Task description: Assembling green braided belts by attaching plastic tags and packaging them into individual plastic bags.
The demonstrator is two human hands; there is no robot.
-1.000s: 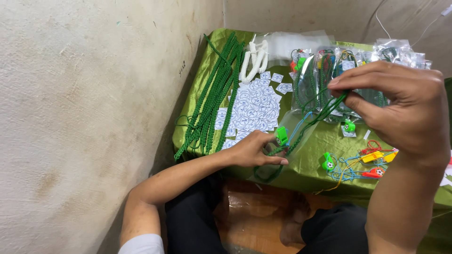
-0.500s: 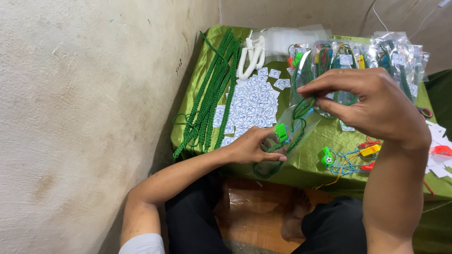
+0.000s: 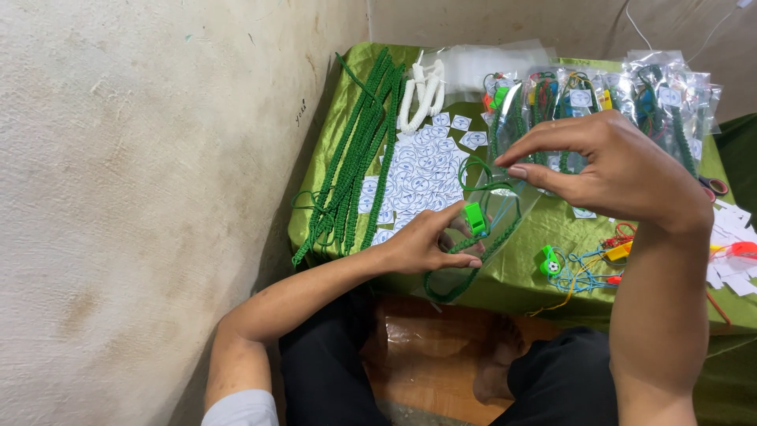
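— Green braided cord (image 3: pixel 473 264), soft and limp by the look of it: it loops off the front edge of the surface (image 3: pixel 520 272) and sags under its own slight weight. How would you take it?

— By the bright green plastic whistle (image 3: pixel 474 218) on it, the one stiff part. The left hand (image 3: pixel 430 243) is closed on that, thumb and fingers pinching it near the edge of the surface. The cord itself would likely slide and bend through a loose grip.

— And the right hand (image 3: pixel 611 170)?

— Raised above, fingertips drawn together on the mouth of a clear plastic sleeve (image 3: pixel 505 201). Thin, crinkly film, probably slippery and easy to crush; best held at the rim.

— Packages?

— A row of clear bags (image 3: pixel 662 102) stands along the back, each with a coloured cord inside and a small white label. Small white paper labels (image 3: pixel 418 177) lie scattered mid-surface, beside a bundle of green cords (image 3: pixel 359 158) and some white cords (image 3: pixel 422 95).

— Loose pieces?

— Another green whistle (image 3: pixel 550 260) on blue and yellow cord, right of the sleeve.
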